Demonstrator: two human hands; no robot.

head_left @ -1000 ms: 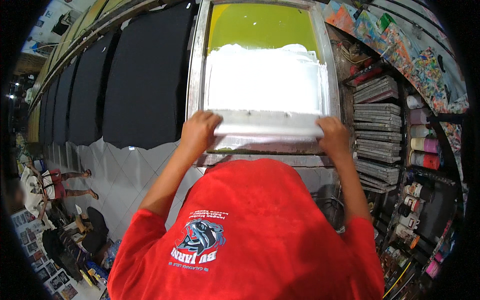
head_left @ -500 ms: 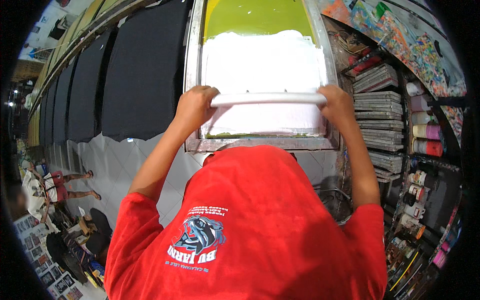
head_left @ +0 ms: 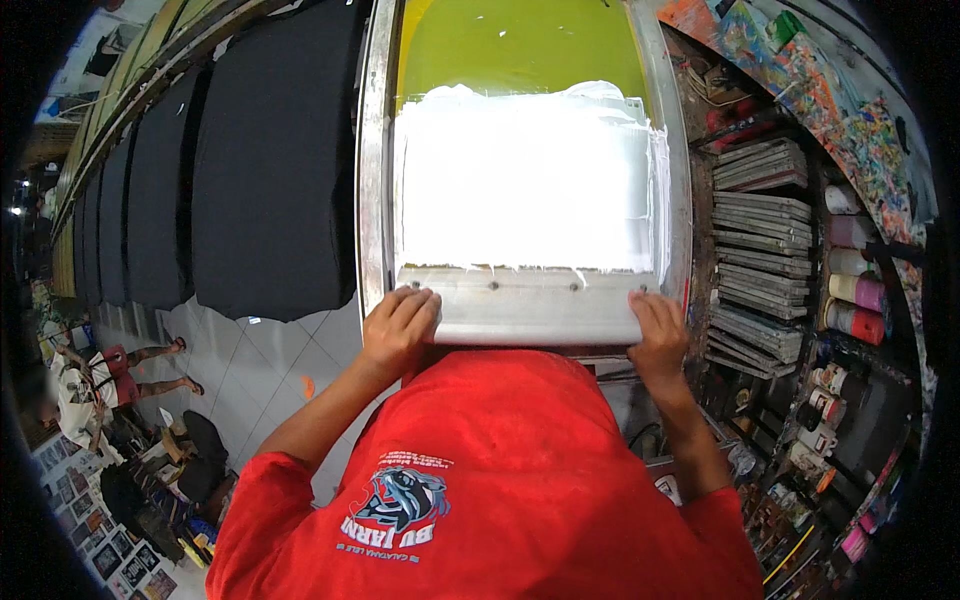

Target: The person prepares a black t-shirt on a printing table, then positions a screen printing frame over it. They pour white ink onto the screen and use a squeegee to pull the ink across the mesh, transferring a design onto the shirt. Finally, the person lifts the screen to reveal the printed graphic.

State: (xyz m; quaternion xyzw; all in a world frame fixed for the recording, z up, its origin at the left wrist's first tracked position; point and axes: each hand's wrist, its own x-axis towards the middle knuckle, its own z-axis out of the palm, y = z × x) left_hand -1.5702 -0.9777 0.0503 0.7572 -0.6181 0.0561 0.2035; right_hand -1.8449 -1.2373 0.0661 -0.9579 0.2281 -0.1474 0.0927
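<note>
Left hand [head_left: 400,325] clamps the left end of the squeegee [head_left: 530,312], a wide pale bar lying across the near edge of the screen frame [head_left: 372,160]. Above it white ink [head_left: 525,185] coats the yellow-green mesh [head_left: 520,45]. Right hand [head_left: 660,335] grips the bar's right end. Further right, shelves hold stacked flat frames [head_left: 755,240], then pink, white and red ink jars [head_left: 855,290].

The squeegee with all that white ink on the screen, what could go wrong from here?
1. The squeegee, held at its ends by the left hand and right hand, may tilt under uneven pressure and leave streaks.
2. White ink already reaches the right side of the screen frame and might spill over.
3. Fingers close to the wet blade could pick up ink and smudge the black shirts.
</note>
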